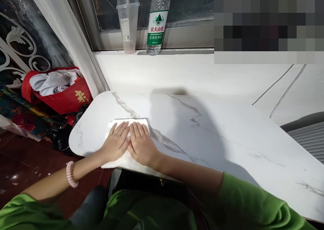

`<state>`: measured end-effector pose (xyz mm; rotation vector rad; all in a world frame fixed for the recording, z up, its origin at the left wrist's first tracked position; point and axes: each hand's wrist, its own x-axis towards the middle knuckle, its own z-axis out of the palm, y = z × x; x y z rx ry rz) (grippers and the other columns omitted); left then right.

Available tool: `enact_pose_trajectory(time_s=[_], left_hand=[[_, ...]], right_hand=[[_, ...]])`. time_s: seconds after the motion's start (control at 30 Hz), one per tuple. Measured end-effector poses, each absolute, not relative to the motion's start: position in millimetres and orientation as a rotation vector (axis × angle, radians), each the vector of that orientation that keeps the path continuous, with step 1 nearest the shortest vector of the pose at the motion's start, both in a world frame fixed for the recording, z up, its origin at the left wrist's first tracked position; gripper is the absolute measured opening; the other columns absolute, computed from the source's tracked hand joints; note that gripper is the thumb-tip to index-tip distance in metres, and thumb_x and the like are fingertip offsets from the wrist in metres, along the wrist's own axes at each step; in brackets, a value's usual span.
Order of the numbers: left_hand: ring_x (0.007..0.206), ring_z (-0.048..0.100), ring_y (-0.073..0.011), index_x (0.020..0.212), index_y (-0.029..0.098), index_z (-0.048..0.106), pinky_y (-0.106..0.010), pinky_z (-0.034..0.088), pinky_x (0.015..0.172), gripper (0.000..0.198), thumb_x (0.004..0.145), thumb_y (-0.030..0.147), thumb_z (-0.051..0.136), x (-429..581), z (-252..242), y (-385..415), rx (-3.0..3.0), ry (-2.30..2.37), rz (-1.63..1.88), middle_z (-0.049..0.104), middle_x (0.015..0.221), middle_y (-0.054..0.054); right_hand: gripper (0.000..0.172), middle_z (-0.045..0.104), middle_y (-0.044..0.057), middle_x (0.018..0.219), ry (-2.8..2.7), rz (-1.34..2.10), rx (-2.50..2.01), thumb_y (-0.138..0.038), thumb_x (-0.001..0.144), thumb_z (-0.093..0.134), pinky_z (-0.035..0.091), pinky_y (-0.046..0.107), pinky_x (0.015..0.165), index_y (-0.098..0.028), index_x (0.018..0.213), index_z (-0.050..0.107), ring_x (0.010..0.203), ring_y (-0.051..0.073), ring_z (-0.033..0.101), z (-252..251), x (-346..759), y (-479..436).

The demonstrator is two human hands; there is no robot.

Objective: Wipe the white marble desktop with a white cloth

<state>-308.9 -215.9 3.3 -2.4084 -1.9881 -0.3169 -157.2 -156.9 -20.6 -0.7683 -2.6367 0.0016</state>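
Note:
Both hands lie flat, side by side, on a white cloth (118,162) near the left end of a marble-patterned table top (215,149). My left hand (116,140) has its fingers stretched out over the cloth, and a pink coiled band circles that wrist. My right hand (141,142) presses palm down beside it, its fingers pointing to the wall. The thumbs meet or nearly meet between the two hands. The cloth hangs slightly past the table's front edge.
On the window ledge stand a clear plastic cup (128,27) with a domed lid and a water bottle (157,24). Left of the table is a red bag (63,95) holding pale fabric. A grey ribbed surface (308,135) shows at right, below two cables.

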Motion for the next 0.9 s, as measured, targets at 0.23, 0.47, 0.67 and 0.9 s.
enact_pose_trajectory(time_s=[0.23, 0.47, 0.67, 0.9], left_hand=[[0.145, 0.03, -0.0223, 0.143, 0.011, 0.041, -0.049, 0.019, 0.121, 0.049, 0.102, 0.031, 0.026, -325, 8, -191, -2.481, -1.997, -0.31, 0.041, 0.152, -0.015], [0.141, 0.038, -0.0191, 0.137, 0.016, 0.047, -0.043, 0.022, 0.12, 0.044, 0.1, 0.028, 0.028, -365, 9, -65, -2.488, -2.043, -0.358, 0.046, 0.149, -0.01], [0.129, 0.05, -0.0202, 0.129, 0.015, 0.054, -0.035, 0.032, 0.114, 0.04, 0.095, 0.021, 0.033, -374, 9, -7, -2.484, -2.011, -0.422, 0.056, 0.139, -0.009], [0.141, 0.036, -0.0184, 0.138, 0.016, 0.047, -0.04, 0.02, 0.12, 0.044, 0.1, 0.026, 0.027, -369, 5, -39, -2.399, -2.111, -0.344, 0.045, 0.151, -0.008]], right_hand=[[0.061, 0.048, 0.026, 0.144, -2.568, -0.011, -0.748, -0.03, 0.093, 0.035, 0.027, 0.053, 0.115, 0.007, 0.14, 0.045, 0.137, 0.037, 0.04, -26, -171, -135], [0.055, 0.057, 0.028, 0.132, -2.496, 0.021, -0.955, -0.024, 0.089, 0.039, 0.032, 0.05, 0.106, 0.007, 0.132, 0.051, 0.121, 0.036, 0.049, -24, -223, -27], [0.05, 0.061, 0.027, 0.125, -2.385, 0.016, -1.106, -0.019, 0.089, 0.036, 0.031, 0.046, 0.104, 0.007, 0.128, 0.054, 0.118, 0.035, 0.05, -28, -245, 19], [0.053, 0.056, 0.025, 0.136, -2.436, 0.014, -1.025, -0.02, 0.09, 0.035, 0.028, 0.044, 0.11, 0.008, 0.131, 0.052, 0.127, 0.034, 0.048, -27, -235, -2]])
